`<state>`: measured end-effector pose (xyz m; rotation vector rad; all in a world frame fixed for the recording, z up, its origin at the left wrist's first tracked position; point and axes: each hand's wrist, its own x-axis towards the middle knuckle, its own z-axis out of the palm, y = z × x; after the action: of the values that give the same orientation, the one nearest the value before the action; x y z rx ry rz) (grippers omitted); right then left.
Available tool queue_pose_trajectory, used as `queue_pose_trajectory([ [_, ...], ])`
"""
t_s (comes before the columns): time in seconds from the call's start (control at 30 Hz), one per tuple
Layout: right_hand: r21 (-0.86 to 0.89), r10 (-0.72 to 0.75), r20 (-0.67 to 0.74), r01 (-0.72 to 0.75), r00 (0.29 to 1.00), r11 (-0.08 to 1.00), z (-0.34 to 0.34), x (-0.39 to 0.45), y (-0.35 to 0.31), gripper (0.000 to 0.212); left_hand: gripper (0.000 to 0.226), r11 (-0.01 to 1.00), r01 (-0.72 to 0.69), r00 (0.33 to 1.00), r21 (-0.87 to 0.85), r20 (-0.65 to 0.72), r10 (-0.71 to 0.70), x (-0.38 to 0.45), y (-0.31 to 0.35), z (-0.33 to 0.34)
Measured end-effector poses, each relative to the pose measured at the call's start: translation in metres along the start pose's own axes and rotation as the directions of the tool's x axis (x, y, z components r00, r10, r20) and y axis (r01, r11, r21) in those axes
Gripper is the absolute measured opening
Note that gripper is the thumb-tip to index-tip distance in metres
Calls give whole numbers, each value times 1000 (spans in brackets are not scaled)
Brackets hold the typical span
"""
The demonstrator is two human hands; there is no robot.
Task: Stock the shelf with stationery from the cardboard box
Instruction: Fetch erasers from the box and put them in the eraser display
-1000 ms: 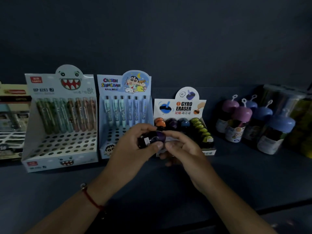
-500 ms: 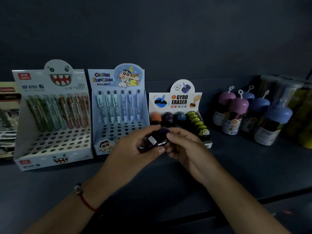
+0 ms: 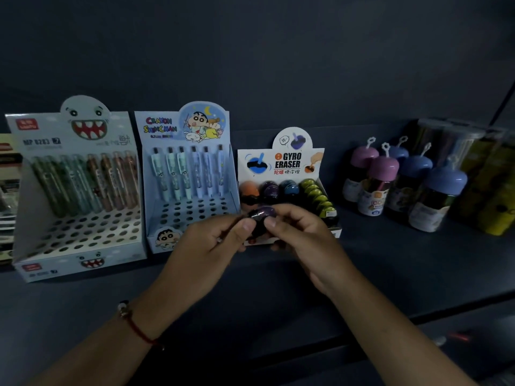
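A small purple gyro eraser (image 3: 262, 214) is pinched between both my hands just in front of the Gyro Eraser display box (image 3: 281, 162). My left hand (image 3: 206, 246) holds its left side with thumb and fingers; my right hand (image 3: 301, 235) holds its right side. The box stands on the dark shelf (image 3: 390, 260) and holds rows of orange, purple, blue and green erasers. My hands hide the box's front rows.
A Crayon Shinchan pen display (image 3: 186, 174) stands left of the eraser box, and a shark-face pen display (image 3: 75, 185) further left. Several capped bottles (image 3: 404, 185) with purple and blue lids stand at the right, with yellow-green packs (image 3: 496, 185) behind them.
Both hands have kept hold of the purple eraser and stayed in front of the eraser box. My view shifted slightly; the eraser was turned a little between the fingers.
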<state>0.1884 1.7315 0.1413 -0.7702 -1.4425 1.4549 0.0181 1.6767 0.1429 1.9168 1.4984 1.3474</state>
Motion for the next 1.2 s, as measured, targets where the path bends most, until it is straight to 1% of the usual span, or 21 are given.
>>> queue_pose_trajectory([
  [0.1, -37, -43, -24, 42, 999, 998, -3, 0, 0, 14, 21, 989, -88, 996, 122, 7, 88, 0, -3, 0],
  [0.17, -70, -81, -96, 75, 992, 995, -9, 4, -2, 16, 21, 958, -134, 991, 252, 10, 136, 2, -9, 0],
  [0.2, -66, -104, -147, 95, 984, 993, -13, 7, -4, 16, 28, 937, -145, 989, 317, 23, 146, 2, -11, 1],
  [0.27, -58, -161, -235, 151, 959, 987, -23, 15, -10, 18, 40, 870, -187, 982, 457, 80, 169, 2, -18, 4],
  [0.3, -90, -195, -265, 177, 944, 980, -28, 20, -15, 19, 43, 821, -220, 975, 527, 117, 186, 1, -21, 6],
  [0.33, -157, -233, -278, 195, 932, 968, -34, 25, -18, 19, 46, 769, -253, 967, 587, 156, 199, 1, -22, 8],
  [0.43, -422, -322, -217, 209, 922, 882, -45, 45, -30, 18, 52, 643, -301, 953, 704, 251, 170, 1, -27, 13],
  [0.57, -682, -305, -61, 184, 950, 708, -47, 74, -28, 15, 53, 575, -336, 936, 746, 333, 114, 0, -33, 13],
  [0.7, -796, -245, 13, 158, 970, 584, -45, 92, -19, 17, 59, 618, -329, 930, 714, 360, 78, 1, -34, 11],
  [0.87, -870, -195, 41, 131, 980, 476, -48, 100, -15, 22, 70, 670, -309, 932, 675, 356, 71, 1, -31, 9],
  [1.07, -908, -138, 77, 127, 987, 400, -45, 104, -12, 22, 78, 704, -274, 933, 655, 359, 30, 0, -29, 8],
  [1.2, -925, -114, 85, 121, 990, 361, -44, 105, -9, 23, 81, 686, -280, 932, 671, 361, 27, 0, -28, 9],
])
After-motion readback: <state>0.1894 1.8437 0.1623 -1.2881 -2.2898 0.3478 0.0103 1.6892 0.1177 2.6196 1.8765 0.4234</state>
